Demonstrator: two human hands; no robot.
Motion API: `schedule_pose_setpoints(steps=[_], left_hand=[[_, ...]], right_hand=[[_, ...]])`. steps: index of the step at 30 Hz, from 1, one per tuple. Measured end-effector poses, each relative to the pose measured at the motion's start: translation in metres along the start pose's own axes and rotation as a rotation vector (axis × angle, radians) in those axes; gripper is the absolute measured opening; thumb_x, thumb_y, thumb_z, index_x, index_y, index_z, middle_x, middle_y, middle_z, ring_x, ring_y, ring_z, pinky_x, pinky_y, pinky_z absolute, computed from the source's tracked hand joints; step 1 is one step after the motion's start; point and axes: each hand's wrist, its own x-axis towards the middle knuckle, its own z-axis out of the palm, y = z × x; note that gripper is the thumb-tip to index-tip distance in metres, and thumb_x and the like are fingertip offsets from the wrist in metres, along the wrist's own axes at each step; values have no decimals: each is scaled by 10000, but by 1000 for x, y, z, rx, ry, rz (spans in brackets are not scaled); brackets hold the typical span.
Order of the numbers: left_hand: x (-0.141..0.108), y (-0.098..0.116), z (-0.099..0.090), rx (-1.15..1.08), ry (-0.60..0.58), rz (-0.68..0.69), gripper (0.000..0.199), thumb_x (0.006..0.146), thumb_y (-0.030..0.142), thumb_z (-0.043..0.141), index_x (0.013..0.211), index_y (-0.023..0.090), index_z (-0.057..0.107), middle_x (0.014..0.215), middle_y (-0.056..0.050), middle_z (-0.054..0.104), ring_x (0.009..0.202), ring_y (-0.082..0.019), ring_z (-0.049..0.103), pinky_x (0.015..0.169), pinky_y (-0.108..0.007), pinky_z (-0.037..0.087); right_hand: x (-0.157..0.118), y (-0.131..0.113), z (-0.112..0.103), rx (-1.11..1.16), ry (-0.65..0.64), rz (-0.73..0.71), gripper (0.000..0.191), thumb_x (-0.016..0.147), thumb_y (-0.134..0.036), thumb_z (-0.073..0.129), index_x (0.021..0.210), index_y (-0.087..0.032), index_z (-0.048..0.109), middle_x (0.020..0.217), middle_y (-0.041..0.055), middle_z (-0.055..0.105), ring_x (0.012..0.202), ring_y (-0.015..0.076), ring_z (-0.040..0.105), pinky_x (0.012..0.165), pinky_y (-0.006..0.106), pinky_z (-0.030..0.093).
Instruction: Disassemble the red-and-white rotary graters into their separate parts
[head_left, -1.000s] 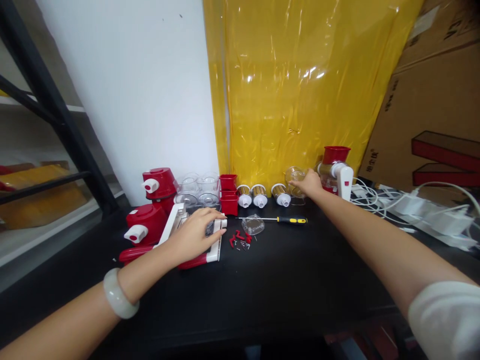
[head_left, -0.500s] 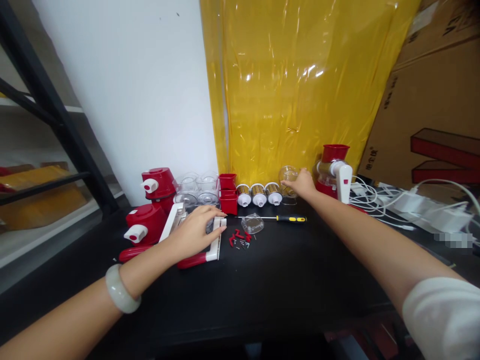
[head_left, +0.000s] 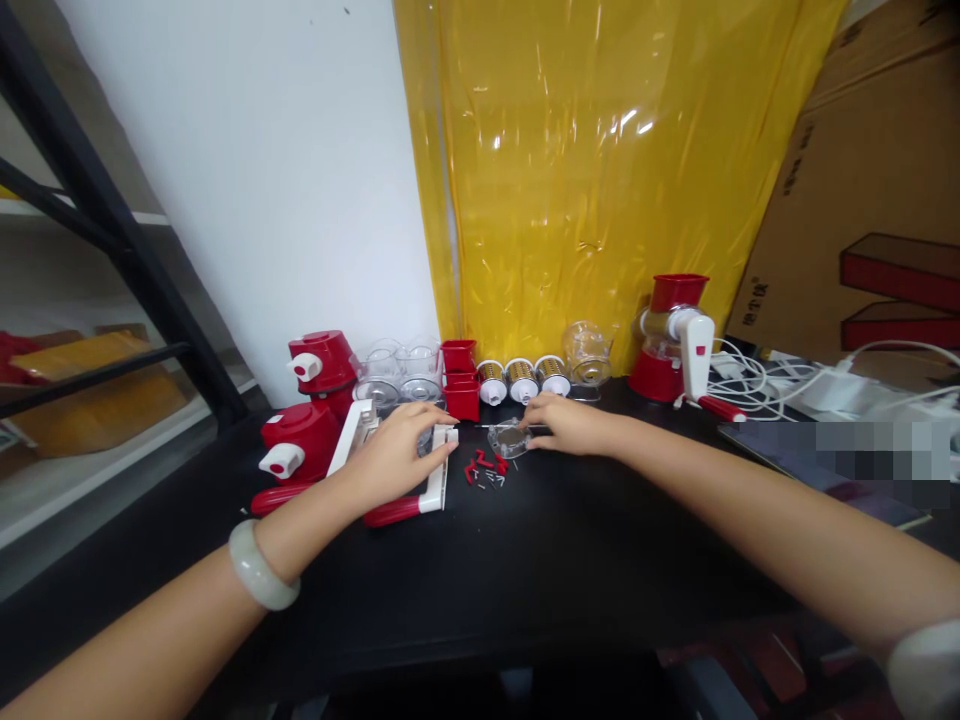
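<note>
My left hand (head_left: 397, 450) is over the white crank handles (head_left: 435, 490) with red grips, thumb and fingers spread apart. A clear part shows partly beneath it. My right hand (head_left: 566, 425) has its thumb and fingers at the right edge of a flat clear plastic cover (head_left: 510, 438), which lies on the black table. Just in front of the cover are small red plastic pieces (head_left: 484, 463) and several screws (head_left: 493, 480). The screwdriver's shaft (head_left: 480, 427) shows behind the cover; its handle is hidden by my right hand.
Red grinder bases (head_left: 300, 440) stand at left, beside clear cups (head_left: 397, 370) and red hoppers (head_left: 460, 385). Grater drums (head_left: 521, 380) and clear housings (head_left: 589, 355) line the back. An assembled grinder (head_left: 671, 340) and white cables (head_left: 757, 385) are at right.
My right hand has let go of the clear housing at the back and moved left and toward me to the clear cover. My left hand stays by the crank handles.
</note>
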Motion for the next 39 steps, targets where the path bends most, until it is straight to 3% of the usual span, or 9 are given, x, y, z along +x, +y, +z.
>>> schedule_pose_setpoints(steps=[4,8,13,17,23,32,36,39], left_hand=[[0,6,-1,2,-17,16,315,914,420,566,1124,215,680,1184,-92,672,1159,-267,591,1019,-477,473],[-2,6,-1,-2,-22,2,327,911,427,571,1134,214,679,1195,-92,669,1175,-268,581,1032,-485,464],[-4,1,0,-12,-23,-17,333,908,439,568,1135,223,679,1205,-93,666,1184,-276,576,1041,-494,450],[-6,0,-1,-16,-25,-40,301,903,426,570,1098,226,684,1180,-88,671,1166,-276,578,1026,-488,452],[-16,-4,-6,-23,-41,-50,242,911,425,541,886,225,676,1012,-64,689,1021,-254,613,929,-454,490],[-21,-9,-27,-31,92,-138,244,894,418,591,970,203,677,1000,-64,697,947,-229,650,867,-428,531],[-15,2,-29,-164,152,-124,366,864,408,650,1175,216,658,1175,-77,695,1074,-237,655,900,-424,568],[-12,11,-25,-300,152,-116,452,836,434,692,1230,217,647,1219,-81,698,1059,-228,683,928,-414,584]], right_hand=[[1,-5,20,-49,-11,42,130,869,-193,632,981,-149,683,977,120,660,920,228,617,804,322,440],[3,-10,22,17,-31,55,4,865,-165,617,866,-164,614,885,81,666,819,191,610,716,278,397],[5,-18,20,-54,-53,140,151,894,-289,602,980,-182,541,925,101,672,782,211,616,618,278,339],[10,-18,23,-47,-83,142,68,919,-247,540,953,-189,538,954,105,675,822,211,626,645,274,354],[12,-23,23,124,-48,135,56,902,-186,517,955,-195,531,884,63,655,746,172,586,639,261,355],[26,-28,-5,590,168,104,85,844,-163,537,903,-205,493,688,-52,461,610,113,440,602,245,347],[40,-47,-22,884,139,84,41,892,-228,531,918,-210,506,656,-66,436,571,99,417,572,238,352],[51,-61,-29,1014,106,74,56,911,-264,538,920,-218,506,643,-68,436,559,96,430,563,237,377]])
